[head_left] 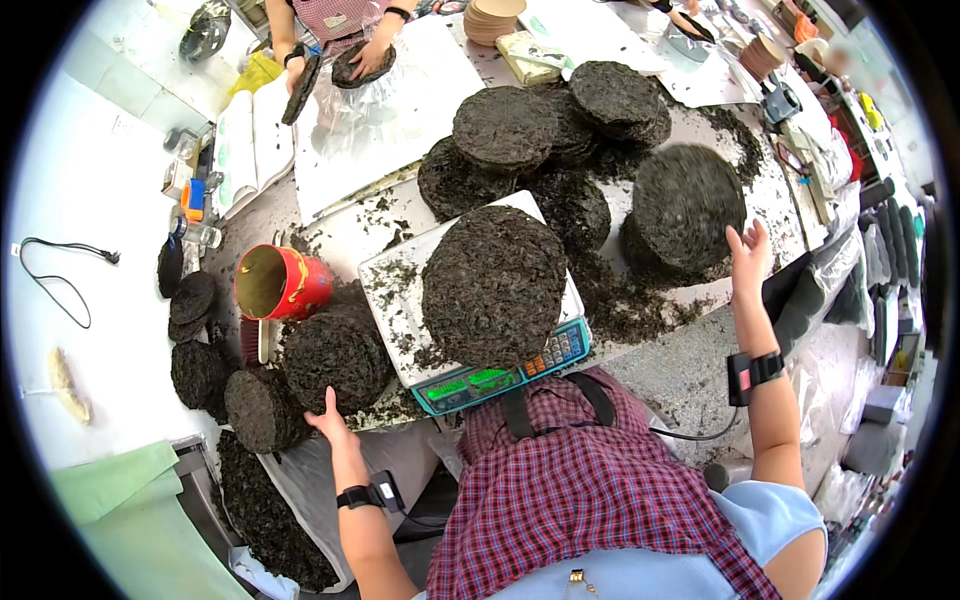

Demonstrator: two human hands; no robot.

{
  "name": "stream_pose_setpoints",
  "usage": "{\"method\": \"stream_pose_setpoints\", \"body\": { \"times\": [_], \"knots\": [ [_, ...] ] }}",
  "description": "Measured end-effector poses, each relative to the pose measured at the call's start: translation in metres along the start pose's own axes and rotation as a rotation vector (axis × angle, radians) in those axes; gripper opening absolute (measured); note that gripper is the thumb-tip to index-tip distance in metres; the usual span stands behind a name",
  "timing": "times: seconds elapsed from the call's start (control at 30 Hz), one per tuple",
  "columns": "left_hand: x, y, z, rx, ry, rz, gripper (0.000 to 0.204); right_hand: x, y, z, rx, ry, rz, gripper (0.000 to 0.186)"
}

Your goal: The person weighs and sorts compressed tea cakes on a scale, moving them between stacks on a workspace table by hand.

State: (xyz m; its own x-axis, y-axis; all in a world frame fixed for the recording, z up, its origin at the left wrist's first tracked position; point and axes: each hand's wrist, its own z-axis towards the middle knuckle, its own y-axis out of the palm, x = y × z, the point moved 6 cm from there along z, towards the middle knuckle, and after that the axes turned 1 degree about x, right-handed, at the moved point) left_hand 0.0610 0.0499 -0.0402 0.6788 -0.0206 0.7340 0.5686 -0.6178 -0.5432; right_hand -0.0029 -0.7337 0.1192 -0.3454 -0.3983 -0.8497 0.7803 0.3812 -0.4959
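My left hand (pixel 328 420) has its fingers apart at the lower edge of a dark, flaky round cake (pixel 335 355) at lower left, just touching or very near it. My right hand (pixel 748 245), fingers spread and slightly curled, is at the edge of a blurred dark cake (pixel 685 195) on a pile at the right. Between them a large cake (pixel 492 280) lies on a scale (pixel 385 285) with a keypad and lit green display. More cakes (pixel 503 127) are piled behind it, and smaller ones (pixel 258 410) sit beside my left hand.
A red bucket (pixel 300 280) stands left of the scale. Dark flakes litter the table (pixel 660 325). Across it, a co-worker's hands (pixel 372 58) handle dark cakes over plastic. An open book (pixel 262 140), jars and stacked brown discs (pixel 492 20) line the far side. A cable (pixel 60 260) lies at far left.
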Motion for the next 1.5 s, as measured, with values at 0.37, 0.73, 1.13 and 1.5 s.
{"method": "stream_pose_setpoints", "body": {
  "times": [0.37,0.73,1.13,1.5],
  "knots": [
    [0.108,0.008,-0.146,-0.041,0.804,-0.32,0.048,-0.047,0.17,-0.239,-1.299,0.545,0.226,0.022],
    [0.116,0.133,-0.302,-0.816,1.587,0.546,0.061,0.006,0.136,-0.222,-1.137,0.795,0.279,0.021],
    [0.178,0.085,-0.31,-0.956,1.041,-0.013,0.026,-0.184,0.204,-0.267,-1.541,0.465,0.696,0.021],
    [0.281,0.035,0.074,-0.017,0.744,0.164,0.088,-0.226,0.192,-0.165,-1.234,0.371,0.913,0.039]
  ]
}}
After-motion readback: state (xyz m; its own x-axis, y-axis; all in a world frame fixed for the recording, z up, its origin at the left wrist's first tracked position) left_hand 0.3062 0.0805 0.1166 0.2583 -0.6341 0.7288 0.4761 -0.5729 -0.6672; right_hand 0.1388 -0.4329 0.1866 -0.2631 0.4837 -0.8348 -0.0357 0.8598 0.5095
